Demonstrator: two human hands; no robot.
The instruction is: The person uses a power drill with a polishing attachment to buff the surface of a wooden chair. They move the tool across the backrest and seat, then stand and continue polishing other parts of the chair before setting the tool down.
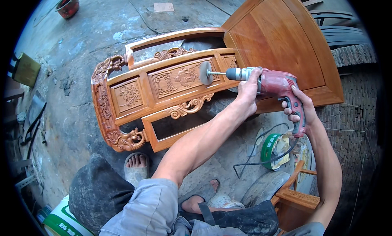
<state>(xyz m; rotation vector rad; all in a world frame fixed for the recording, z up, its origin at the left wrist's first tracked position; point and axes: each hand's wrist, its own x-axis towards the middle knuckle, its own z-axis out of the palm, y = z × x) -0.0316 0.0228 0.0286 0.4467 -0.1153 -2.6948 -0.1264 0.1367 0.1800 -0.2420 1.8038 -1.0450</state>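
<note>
A red and black power drill (277,82) is held in both hands, its chuck pointing left. My right hand (304,106) wraps round its pistol grip. Just behind the chuck, my left hand (250,90) grips the front of the drill body, thumb on top. A round grey polishing wheel (205,73) sits on a thin shaft in the chuck. It overlaps the carved panel of a brown wooden chair (148,81) that lies tipped over. I cannot tell whether the wheel touches the wood. The chair's broad flat seat (281,36) stands up behind the drill.
A black cord (245,163) loops from the drill over the concrete floor. A green and white bucket (269,151) stands below it, near another wooden chair piece (300,197). Stacked dark wooden parts (341,34) lie at far right. A reddish basin (68,7) sits at far left.
</note>
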